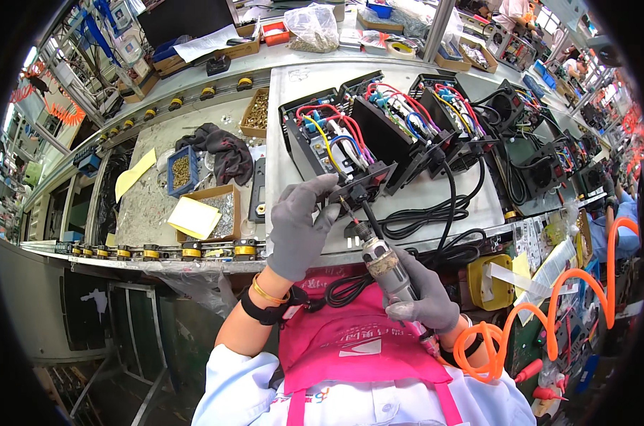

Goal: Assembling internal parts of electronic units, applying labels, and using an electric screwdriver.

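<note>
Bright workshop clutter, bent by the lens toward a dark rim, surrounds a long grey workbench (141, 231) whose near and far edges carry black-and-yellow rollers (192, 250). Across its middle lies a smooth, pale flat board (300, 79). Below the near edge hangs a bright pink cloth apron (364, 334), printed with a white emblem and white writing (part of it lost in folds). An orange coiled plastic hose (551, 312) loops beyond the workbench's near edge, toward the right. Three open black box-shaped metal units (379, 131) line the board's far half, packed with coloured wires; the leftmost unit (304, 149) stands by the board's left edge, its black front panel (375, 177) facing the near edge. Black cables (421, 221) lie looped toward the board's near right corner.

The grey-gloved left hand (297, 227) has thumb and forefinger bent toward each other, slightly apart, at the panel's left end; whether they grip it I cannot tell. The grey-gloved right hand (428, 295) wraps its fingers around a silver-and-black cylindrical power screwdriver (386, 264), its collar mottled. The slim bit (347, 211) points at the panel, its very tip hard to make out.
</note>
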A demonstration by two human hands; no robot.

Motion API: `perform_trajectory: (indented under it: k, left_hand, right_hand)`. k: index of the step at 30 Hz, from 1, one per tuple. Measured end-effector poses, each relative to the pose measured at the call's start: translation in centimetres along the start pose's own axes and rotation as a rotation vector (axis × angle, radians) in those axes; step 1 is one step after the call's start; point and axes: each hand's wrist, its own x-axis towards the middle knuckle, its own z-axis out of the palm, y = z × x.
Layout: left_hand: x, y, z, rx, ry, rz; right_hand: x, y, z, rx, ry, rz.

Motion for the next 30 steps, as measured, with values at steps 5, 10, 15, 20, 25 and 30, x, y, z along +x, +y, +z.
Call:
perform_trajectory:
  k: [5,10,15,20,25,30]
  left_hand:
    - [0.3,0.1,-0.3,-0.041,-0.010,-0.004]
    - [0.4,-0.3,0.0,0.068,-0.038,0.078]
    - [0.5,-0.6,0.1,0.064,-0.001,0.118]
    - [0.6,-0.6,0.2,0.065,0.005,0.125]
    - [0.9,-0.4,-0.6,0.097,-0.055,0.131]
    - [4.1,-2.2,-1.5,-0.146,0.100,-0.018]
  right_hand:
    - [-0.3,-1.1,0.2,0.183,-0.040,0.109]
    - [-0.5,-0.9,0.1,0.234,-0.050,0.097]
    - [-0.3,-1.0,0.4,0.142,-0.029,0.098]
    - [-0.2,-1.0,0.4,0.168,-0.017,0.096]
    - [0.3,-1.1,0.7,0.197,0.018,0.131]
    - [0.3,-0.9,0.8,0.164,0.016,0.107]
